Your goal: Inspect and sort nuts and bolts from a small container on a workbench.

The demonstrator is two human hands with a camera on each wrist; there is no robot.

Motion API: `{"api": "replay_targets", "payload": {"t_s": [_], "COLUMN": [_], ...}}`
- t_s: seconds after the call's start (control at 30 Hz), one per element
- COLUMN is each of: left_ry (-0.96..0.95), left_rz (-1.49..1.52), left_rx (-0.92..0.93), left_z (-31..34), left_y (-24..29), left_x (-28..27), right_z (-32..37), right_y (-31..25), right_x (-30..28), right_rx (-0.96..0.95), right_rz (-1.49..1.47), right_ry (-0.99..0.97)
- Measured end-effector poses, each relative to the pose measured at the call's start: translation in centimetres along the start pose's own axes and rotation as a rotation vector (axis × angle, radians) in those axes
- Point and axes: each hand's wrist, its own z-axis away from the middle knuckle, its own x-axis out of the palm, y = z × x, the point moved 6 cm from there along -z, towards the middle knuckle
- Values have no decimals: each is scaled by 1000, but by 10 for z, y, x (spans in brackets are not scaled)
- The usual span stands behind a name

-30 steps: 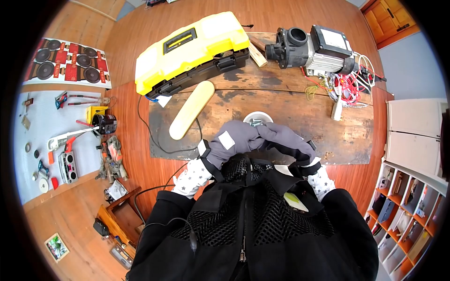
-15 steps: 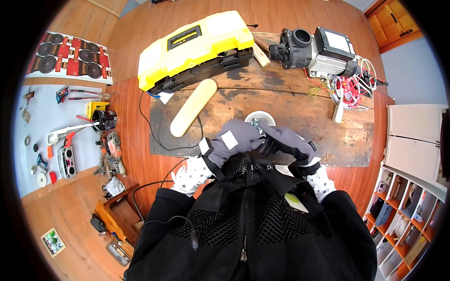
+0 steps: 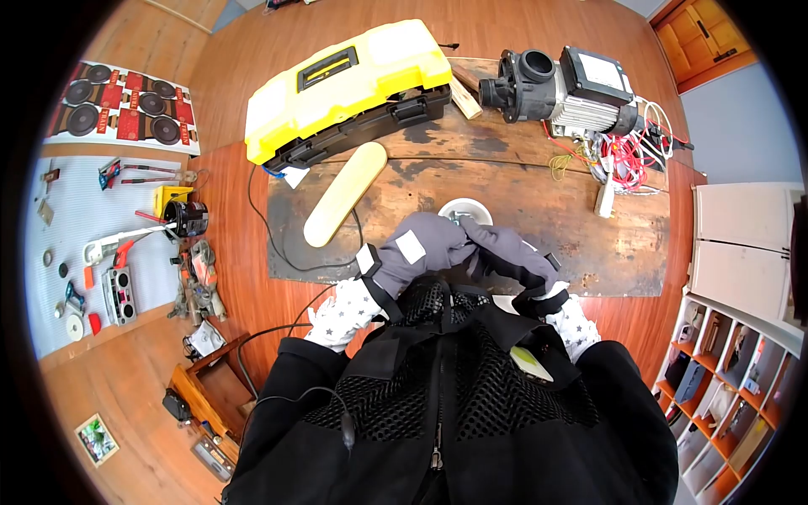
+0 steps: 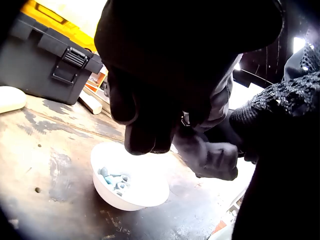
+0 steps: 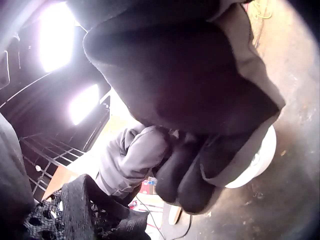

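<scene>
Both hands wear grey gloves and meet just in front of a white bowl [image 3: 484,209], fingers curled together. In the left wrist view, the left hand [image 4: 175,65] is dark against the light, and a small shiny metal part [image 4: 185,120] shows between it and the right hand [image 4: 212,157]. The hands pinch this part; its shape is mostly hidden. Several metal nuts or similar pieces [image 4: 120,183] lie in the bowl [image 4: 155,192], beside and below the fingers. From the right wrist, the right hand [image 5: 175,85] covers much of the bowl [image 5: 267,155] and touches the left hand [image 5: 135,157].
On the worn wooden table [image 3: 421,189] stand a yellow and black toolbox [image 3: 353,76] at the back left, a pale rounded board [image 3: 345,195] and a thin black cable. At the back right are a pump with a motor [image 3: 581,88], tangled wires [image 3: 627,160] and wood pieces [image 3: 465,97].
Both hands stay by the bowl. The fingers have shifted slightly against each other; metal seen at the fingertips half a second ago is now more covered.
</scene>
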Motion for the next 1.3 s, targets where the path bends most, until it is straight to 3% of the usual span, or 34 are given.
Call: {"api": "replay_targets", "payload": {"t_s": [0.07,0.1,0.17,0.2,0.27,0.3,0.37,0.4,0.47,0.5,0.57,0.6,0.77,0.9,0.97,1.2,1.27,1.3], "left_ry": [51,102,118,135,87,39,35,31,50,68,51,35,25,55,61,-36,2,41], "left_rz": [70,140,120,100,29,-43,-36,-30,-10,11,-6,-24,-73,15,41,-32,-59,-86], "left_rx": [-10,-17,-14,-11,-18,-25,-24,-23,-24,-20,-21,-22,-9,-11,-7,-48,-19,10], "left_z": [0,1,-1,-2,-3,-4,-4,-4,-2,-2,-2,-2,-5,-5,-5,-8,-7,-6], "left_y": [5,6,2,0,-4,-6,-7,-7,-5,-4,-3,-2,-4,1,1,-6,-5,-3], "left_x": [-7,-11,-8,-8,-7,-6,-4,-4,-5,-7,-8,-7,-3,-10,-9,-3,-2,-3], "right_z": [-9,-14,-17,-15,-8,-1,8,0,-22,-20,-9,-6,-13,-13,-19,-10,-3,4], "right_y": [2,5,0,-4,-3,-13,-14,-4,10,10,-5,-8,1,0,-1,-8,-4,-11], "right_x": [-2,-2,-6,-7,-4,-5,-5,-7,-3,0,-5,-6,-8,-6,-10,-11,-14,-13], "right_rx": [-296,-296,-534,-534,-252,-253,16,16,-243,-243,-491,-491,-109,-171,-419,-378,-51,-51], "right_rz": [-210,-210,-136,-137,-258,-258,-23,-23,-255,-255,-122,-122,-128,-136,-170,-208,-170,-171], "right_ry": [91,91,168,168,100,100,162,162,27,27,226,226,113,90,182,197,235,236]}}
